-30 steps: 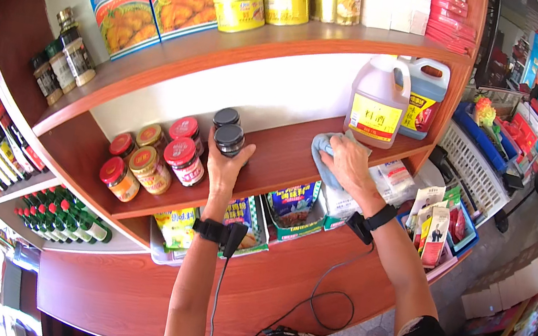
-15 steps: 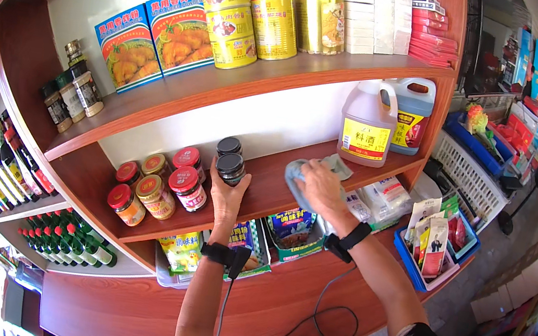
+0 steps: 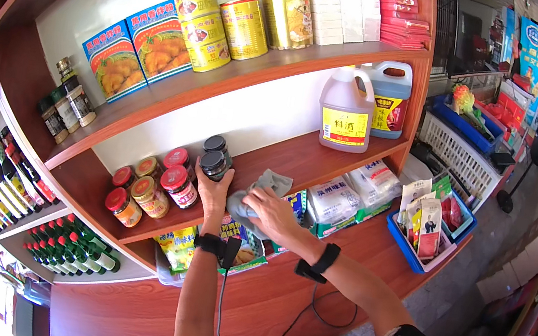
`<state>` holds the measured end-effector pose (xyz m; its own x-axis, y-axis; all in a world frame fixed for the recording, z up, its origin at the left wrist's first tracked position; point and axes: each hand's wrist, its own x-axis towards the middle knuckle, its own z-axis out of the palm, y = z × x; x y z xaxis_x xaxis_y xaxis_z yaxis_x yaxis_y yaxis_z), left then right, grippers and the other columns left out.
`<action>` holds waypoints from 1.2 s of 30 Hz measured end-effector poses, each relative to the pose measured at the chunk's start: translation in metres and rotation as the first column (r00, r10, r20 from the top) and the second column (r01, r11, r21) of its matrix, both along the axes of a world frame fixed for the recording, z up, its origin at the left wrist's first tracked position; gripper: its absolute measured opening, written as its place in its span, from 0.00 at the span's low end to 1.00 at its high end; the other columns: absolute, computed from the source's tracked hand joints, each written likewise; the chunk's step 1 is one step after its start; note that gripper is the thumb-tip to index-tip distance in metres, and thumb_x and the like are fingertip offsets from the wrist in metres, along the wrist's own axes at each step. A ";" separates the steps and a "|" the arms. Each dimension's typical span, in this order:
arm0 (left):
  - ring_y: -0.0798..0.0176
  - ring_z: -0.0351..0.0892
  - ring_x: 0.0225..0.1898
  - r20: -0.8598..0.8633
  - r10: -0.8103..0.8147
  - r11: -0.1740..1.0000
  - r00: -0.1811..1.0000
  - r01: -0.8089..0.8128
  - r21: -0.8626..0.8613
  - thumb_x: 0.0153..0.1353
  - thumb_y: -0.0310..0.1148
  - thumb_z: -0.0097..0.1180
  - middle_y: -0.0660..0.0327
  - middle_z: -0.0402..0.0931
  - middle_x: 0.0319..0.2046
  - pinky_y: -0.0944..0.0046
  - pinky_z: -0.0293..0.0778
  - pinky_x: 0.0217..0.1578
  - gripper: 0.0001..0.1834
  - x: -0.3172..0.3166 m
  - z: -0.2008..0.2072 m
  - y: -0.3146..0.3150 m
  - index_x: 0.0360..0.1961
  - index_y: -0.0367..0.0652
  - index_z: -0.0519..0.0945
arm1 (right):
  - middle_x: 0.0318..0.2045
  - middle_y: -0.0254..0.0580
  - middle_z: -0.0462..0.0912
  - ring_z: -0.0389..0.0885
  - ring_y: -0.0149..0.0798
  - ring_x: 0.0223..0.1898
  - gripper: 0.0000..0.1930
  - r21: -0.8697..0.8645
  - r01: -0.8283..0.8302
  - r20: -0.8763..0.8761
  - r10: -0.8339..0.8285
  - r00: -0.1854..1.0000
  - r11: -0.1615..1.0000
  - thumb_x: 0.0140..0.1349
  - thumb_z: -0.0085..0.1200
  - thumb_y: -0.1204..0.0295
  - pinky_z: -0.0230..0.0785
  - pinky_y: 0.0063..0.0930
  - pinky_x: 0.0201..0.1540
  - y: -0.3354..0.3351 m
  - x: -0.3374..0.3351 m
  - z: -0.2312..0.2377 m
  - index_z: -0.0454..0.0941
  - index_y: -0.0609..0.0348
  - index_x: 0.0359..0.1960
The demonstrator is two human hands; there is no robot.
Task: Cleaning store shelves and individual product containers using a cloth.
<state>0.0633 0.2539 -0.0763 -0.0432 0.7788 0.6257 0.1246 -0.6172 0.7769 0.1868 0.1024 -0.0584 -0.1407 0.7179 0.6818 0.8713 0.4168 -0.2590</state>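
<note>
Brown shelf (image 3: 287, 160) with jars (image 3: 179, 185), jugs (image 3: 346, 113)

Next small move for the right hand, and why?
I'd probably slide the grey cloth rightward along the jar shelf with the right hand: it's close beside the left hand, which grips the front black-lidded jar, leaving little room leftward, while bare board shows rightward.
</note>
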 end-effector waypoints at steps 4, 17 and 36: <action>0.53 0.73 0.51 0.037 0.020 1.000 0.999 -0.020 -0.013 0.45 0.32 0.69 0.46 0.72 0.50 0.61 0.66 0.54 0.45 -0.004 0.001 -0.007 0.62 0.31 0.58 | 0.40 0.40 0.73 0.73 0.45 0.46 0.19 -0.166 -0.081 -0.071 0.070 0.995 0.983 0.47 0.63 0.72 0.71 0.34 0.46 -0.055 0.005 -0.012 0.73 0.57 0.42; 0.42 0.72 0.52 -0.132 0.201 0.980 0.971 -0.200 0.016 0.41 0.33 0.71 0.40 0.71 0.49 0.53 0.69 0.52 0.47 -0.004 0.008 -0.008 0.61 0.35 0.57 | 0.36 0.49 0.78 0.76 0.50 0.40 0.13 -0.488 -0.176 -0.041 0.179 0.983 0.855 0.54 0.58 0.69 0.69 0.41 0.45 -0.068 0.054 -0.059 0.76 0.60 0.40; 0.39 0.65 0.55 -0.272 0.324 0.942 0.906 -0.334 0.010 0.43 0.30 0.64 0.41 0.66 0.52 0.48 0.64 0.56 0.44 0.006 0.005 -0.036 0.61 0.34 0.56 | 0.57 0.54 0.71 0.66 0.43 0.60 0.30 -0.152 -0.474 -0.753 0.209 0.624 0.867 0.70 0.34 0.49 0.56 0.32 0.61 0.148 0.006 -0.005 0.67 0.65 0.57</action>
<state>0.0692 0.2181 -0.0713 -0.1371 0.7710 0.6219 0.5209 -0.4778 0.7073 0.1931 0.2504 -0.0633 -0.0044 0.9012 0.4333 0.1856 0.4265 -0.8852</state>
